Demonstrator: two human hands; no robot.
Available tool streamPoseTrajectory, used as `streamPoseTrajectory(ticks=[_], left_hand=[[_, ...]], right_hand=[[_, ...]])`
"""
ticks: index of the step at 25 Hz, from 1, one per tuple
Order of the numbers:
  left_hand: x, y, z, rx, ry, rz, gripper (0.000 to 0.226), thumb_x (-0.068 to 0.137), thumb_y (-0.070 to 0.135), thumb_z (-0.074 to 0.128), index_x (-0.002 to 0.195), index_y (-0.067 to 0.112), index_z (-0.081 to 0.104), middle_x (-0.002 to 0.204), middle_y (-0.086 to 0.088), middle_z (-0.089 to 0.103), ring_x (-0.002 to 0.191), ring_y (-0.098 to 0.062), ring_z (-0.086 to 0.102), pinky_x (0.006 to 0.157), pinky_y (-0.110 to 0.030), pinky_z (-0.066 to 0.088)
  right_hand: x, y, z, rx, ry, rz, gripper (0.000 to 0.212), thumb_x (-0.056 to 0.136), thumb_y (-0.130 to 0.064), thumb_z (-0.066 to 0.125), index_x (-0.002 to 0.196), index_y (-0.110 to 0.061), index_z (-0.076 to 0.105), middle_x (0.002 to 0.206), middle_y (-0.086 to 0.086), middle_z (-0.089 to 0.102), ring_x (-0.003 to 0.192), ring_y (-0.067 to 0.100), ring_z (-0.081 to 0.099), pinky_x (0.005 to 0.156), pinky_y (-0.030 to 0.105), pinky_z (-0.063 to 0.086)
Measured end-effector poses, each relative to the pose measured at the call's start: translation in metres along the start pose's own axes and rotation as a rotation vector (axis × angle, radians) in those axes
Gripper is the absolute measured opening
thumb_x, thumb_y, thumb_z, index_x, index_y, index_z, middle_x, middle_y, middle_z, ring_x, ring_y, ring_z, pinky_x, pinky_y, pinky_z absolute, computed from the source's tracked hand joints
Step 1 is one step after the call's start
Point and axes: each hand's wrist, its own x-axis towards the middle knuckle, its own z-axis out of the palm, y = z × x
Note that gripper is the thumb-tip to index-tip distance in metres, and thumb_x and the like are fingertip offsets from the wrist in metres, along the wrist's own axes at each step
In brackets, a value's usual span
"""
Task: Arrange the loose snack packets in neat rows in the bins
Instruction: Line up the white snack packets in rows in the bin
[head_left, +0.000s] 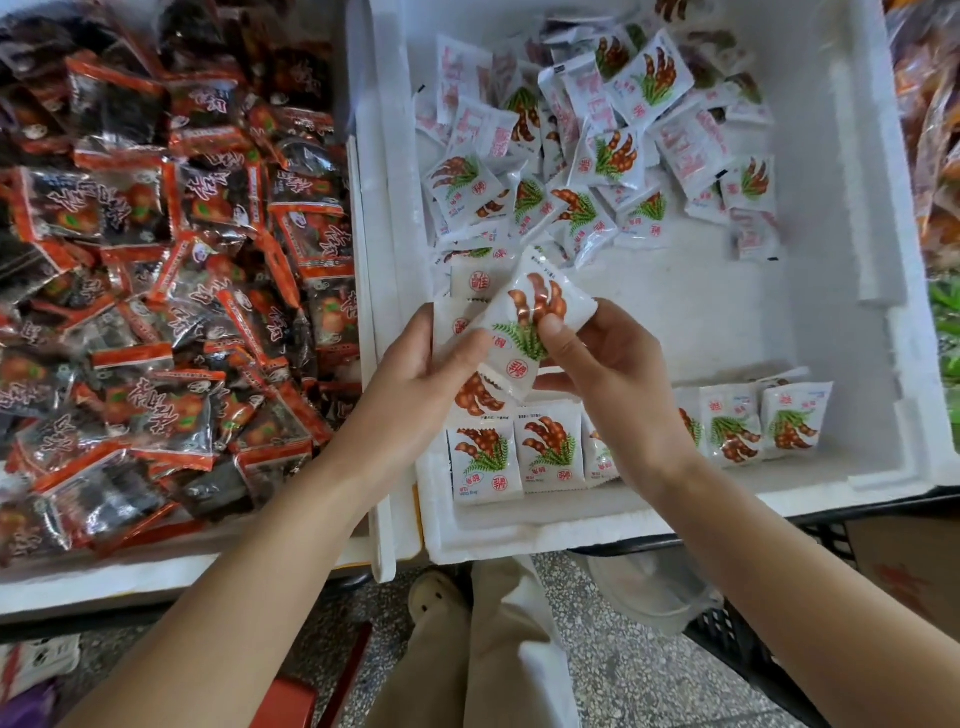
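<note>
A white foam bin (852, 312) holds white snack packets printed with brown pods and green leaves. A loose pile of them (582, 156) lies at the bin's far side. A neat row of upright packets (519, 452) runs along the near wall, continuing to the right (763, 421). My left hand (415, 364) and my right hand (608, 358) together hold one white packet (524, 322) above the row's left end. Under my left hand, a few more white packets are partly hidden.
A second foam bin (156, 577) on the left is heaped with red-and-black packets (171, 260). Orange packets (935, 130) show at the right edge. A black crate (737, 629) sits under the white bin. Speckled floor, my trouser leg and shoe lie below.
</note>
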Motion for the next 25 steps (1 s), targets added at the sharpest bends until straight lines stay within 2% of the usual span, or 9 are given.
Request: streamPoseTrajectory(ticks=[4, 7, 10, 12, 14, 17, 20, 25], left_hand=[[0.001, 0.001, 0.011, 0.002, -0.044, 0.027, 0.025, 0.096, 0.026, 0.053, 0.120, 0.029, 0.055, 0.114, 0.018, 0.069, 0.109, 0.001, 0.063, 0.097, -0.028, 0.050], [0.006, -0.001, 0.016, -0.005, -0.003, 0.038, 0.019, 0.099, 0.021, 0.051, 0.115, 0.028, 0.057, 0.109, 0.017, 0.070, 0.104, 0.002, 0.065, 0.092, -0.022, 0.053], [0.007, -0.003, 0.016, -0.040, 0.057, 0.025, 0.016, 0.098, 0.021, 0.052, 0.113, 0.025, 0.057, 0.105, 0.015, 0.071, 0.098, 0.001, 0.067, 0.084, -0.019, 0.054], [0.006, -0.005, 0.017, -0.043, 0.062, 0.013, 0.018, 0.098, 0.021, 0.052, 0.115, 0.023, 0.057, 0.105, 0.014, 0.071, 0.097, 0.001, 0.067, 0.080, -0.016, 0.054], [0.005, -0.007, 0.017, -0.040, 0.065, 0.011, 0.018, 0.098, 0.021, 0.053, 0.114, 0.025, 0.057, 0.105, 0.014, 0.072, 0.096, 0.002, 0.067, 0.079, -0.015, 0.054], [0.005, -0.011, 0.021, -0.042, 0.059, 0.003, 0.017, 0.097, 0.021, 0.053, 0.113, 0.024, 0.057, 0.107, 0.012, 0.071, 0.096, 0.001, 0.068, 0.076, -0.015, 0.053], [0.004, -0.014, 0.028, -0.042, 0.037, -0.011, 0.015, 0.097, 0.021, 0.053, 0.109, 0.028, 0.057, 0.102, 0.016, 0.072, 0.095, 0.002, 0.068, 0.077, -0.015, 0.054], [0.004, -0.019, 0.034, -0.037, -0.020, -0.033, 0.015, 0.097, 0.021, 0.054, 0.107, 0.031, 0.058, 0.102, 0.018, 0.072, 0.098, 0.001, 0.068, 0.077, -0.016, 0.053]], right_hand=[[-0.002, -0.004, -0.025, 0.080, 0.018, -0.026, 0.028, 0.081, -0.024, 0.057, 0.097, -0.002, 0.057, 0.080, -0.002, 0.071, 0.078, 0.016, 0.070, 0.065, 0.023, 0.055], [-0.003, 0.001, -0.049, 0.027, 0.124, -0.042, 0.013, 0.089, -0.018, 0.054, 0.092, -0.005, 0.056, 0.070, -0.009, 0.069, 0.074, 0.009, 0.068, 0.063, 0.019, 0.053], [-0.001, 0.016, -0.063, -0.424, 0.104, 0.057, 0.010, 0.092, -0.018, 0.057, 0.093, -0.008, 0.056, 0.069, -0.009, 0.068, 0.074, 0.010, 0.068, 0.063, 0.023, 0.056], [-0.002, 0.029, -0.061, -0.698, -0.021, 0.143, 0.007, 0.090, -0.020, 0.060, 0.088, -0.015, 0.056, 0.078, -0.004, 0.068, 0.078, 0.019, 0.068, 0.066, 0.029, 0.057], [-0.002, 0.038, -0.055, -0.862, -0.137, 0.164, 0.010, 0.090, -0.023, 0.061, 0.084, -0.023, 0.054, 0.082, 0.000, 0.068, 0.076, 0.019, 0.067, 0.064, 0.026, 0.055], [-0.002, 0.043, -0.050, -0.982, -0.190, 0.137, 0.009, 0.089, -0.024, 0.063, 0.092, -0.018, 0.057, 0.082, 0.000, 0.065, 0.069, 0.009, 0.064, 0.063, 0.023, 0.052], [-0.004, 0.042, -0.048, -1.019, -0.188, 0.096, 0.017, 0.086, -0.026, 0.066, 0.095, -0.017, 0.055, 0.087, -0.001, 0.064, 0.076, 0.012, 0.062, 0.071, 0.028, 0.054], [-0.004, 0.039, -0.056, -0.979, -0.271, 0.211, 0.048, 0.087, -0.033, 0.063, 0.125, -0.017, 0.037, 0.089, -0.012, 0.056, 0.084, 0.007, 0.059, 0.080, 0.025, 0.052]])
